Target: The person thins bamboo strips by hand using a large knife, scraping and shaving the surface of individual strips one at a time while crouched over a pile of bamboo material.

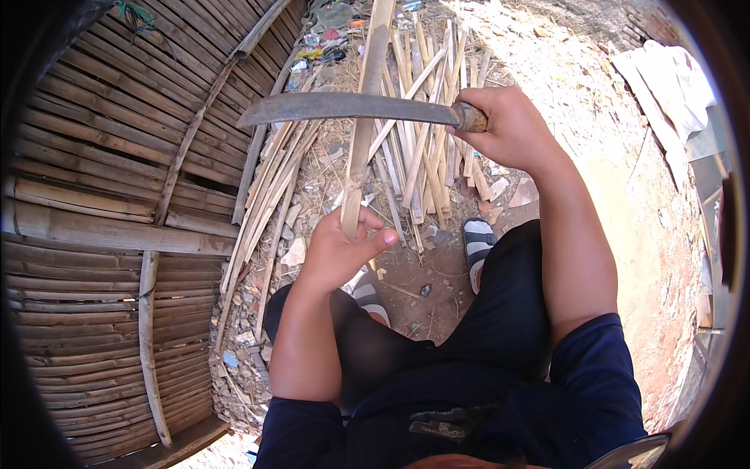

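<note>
My right hand [504,125] is closed round the short wooden handle of a machete [351,108], whose long dark blade points left. The blade passes across a long flat bamboo strip [362,144]; whether the two touch, I cannot tell. My left hand [344,246] holds the strip's near end, the thumb stretched out to the right and the fingers curled behind. From there the strip runs away from me to the top edge. Under and beyond it, many split bamboo strips [426,168] lie in a loose pile on the ground.
A woven bamboo wall [101,141] stands close on the left, with more long strips [262,187] along its foot. My sandalled feet [478,246] rest on dirt strewn with stones and scraps. White cloth [672,82] and boards are at the far right.
</note>
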Demonstrator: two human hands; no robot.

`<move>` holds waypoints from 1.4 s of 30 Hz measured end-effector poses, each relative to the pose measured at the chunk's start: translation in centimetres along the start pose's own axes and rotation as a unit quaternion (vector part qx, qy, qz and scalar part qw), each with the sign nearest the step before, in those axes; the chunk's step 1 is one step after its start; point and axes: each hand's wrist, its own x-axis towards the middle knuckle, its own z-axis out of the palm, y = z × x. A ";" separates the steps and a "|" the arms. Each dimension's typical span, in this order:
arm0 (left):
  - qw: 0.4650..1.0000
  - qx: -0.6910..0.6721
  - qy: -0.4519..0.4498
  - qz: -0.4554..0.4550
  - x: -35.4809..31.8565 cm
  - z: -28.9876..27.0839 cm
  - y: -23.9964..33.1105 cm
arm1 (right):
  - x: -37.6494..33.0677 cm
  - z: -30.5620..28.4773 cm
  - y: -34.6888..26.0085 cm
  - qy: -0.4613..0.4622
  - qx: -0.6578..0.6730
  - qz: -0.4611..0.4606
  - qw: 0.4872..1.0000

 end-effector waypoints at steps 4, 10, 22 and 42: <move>1.000 -0.018 -0.001 0.011 0.0 0.1 -0.6 | -0.2 0.5 -2.0 -0.051 -0.013 -0.099 0.994; 1.000 0.002 -0.001 0.007 0.1 -0.3 -0.8 | 0.2 0.3 -0.6 0.002 0.006 -0.010 1.000; 1.000 0.010 0.009 0.002 0.2 -0.1 -0.9 | -0.2 0.1 -2.0 -0.074 -0.030 -0.088 0.993; 1.000 -0.010 0.016 -0.005 0.2 0.0 -1.0 | 0.3 -0.4 0.4 -0.025 0.016 0.065 0.997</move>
